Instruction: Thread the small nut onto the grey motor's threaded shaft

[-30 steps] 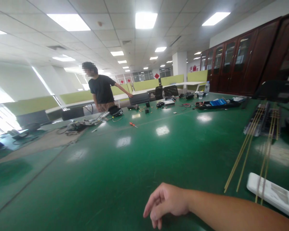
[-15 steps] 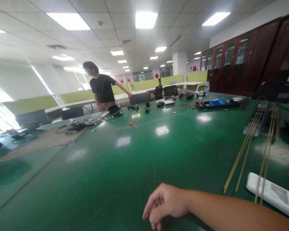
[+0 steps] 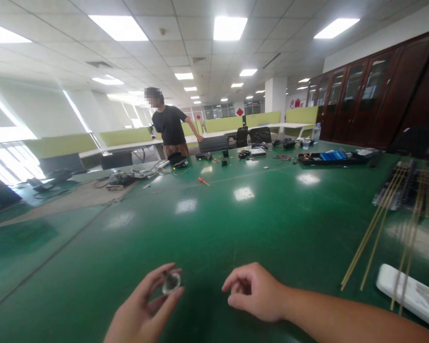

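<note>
My left hand (image 3: 146, 300) is at the lower middle, its thumb and fingers closed around a small clear round thing (image 3: 171, 283) with a pale rim. Blur keeps me from telling its exact kind. To the right, my right hand (image 3: 255, 291) is low over the green tabletop (image 3: 207, 228). Its fingers are curled, with a gap between them and the thumb, and nothing shows in it. The two hands are apart.
Thin yellowish sticks (image 3: 373, 226) and a white flat case (image 3: 409, 291) lie at the right. Farther off are a red screwdriver (image 3: 203, 181), a black tray (image 3: 331, 159), cables (image 3: 123, 180) and a bottle (image 3: 316, 132). A person (image 3: 171, 126) stands beyond the table.
My left hand has come into view holding the small clear round thing. My right hand has shifted slightly right and up in view. The view has turned a little to the left.
</note>
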